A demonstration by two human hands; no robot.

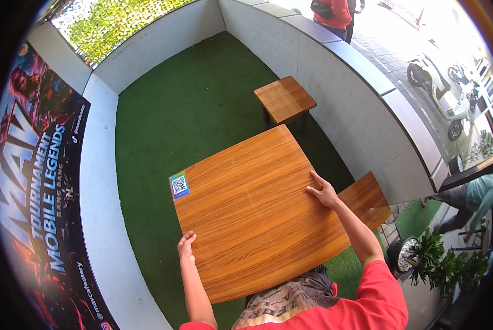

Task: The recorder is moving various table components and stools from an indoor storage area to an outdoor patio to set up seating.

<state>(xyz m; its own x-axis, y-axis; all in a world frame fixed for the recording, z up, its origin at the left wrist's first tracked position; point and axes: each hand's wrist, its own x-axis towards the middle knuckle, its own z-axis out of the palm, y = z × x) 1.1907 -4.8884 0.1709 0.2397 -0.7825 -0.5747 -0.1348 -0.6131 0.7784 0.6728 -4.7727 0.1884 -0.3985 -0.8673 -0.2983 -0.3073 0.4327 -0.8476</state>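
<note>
A square wooden table (252, 214) with a brown grained top is right in front of my body. On its left edge, my left hand (186, 246) is closed, with fingers over the rim. My right hand (326, 193) grips the opposite edge, its thumb lying on the top and the other fingers mostly hidden at the side. A small square code sticker (179, 185) sits at the table's far left corner. The table's legs are hidden beneath the top.
A wooden stool (285, 100) stands beyond the table by the low white wall (340, 104). Another wooden seat (367, 201) is close on the right. A dark printed banner (43, 192) lines the left. Potted plants (422, 256) and a person in teal (480, 195) are at right.
</note>
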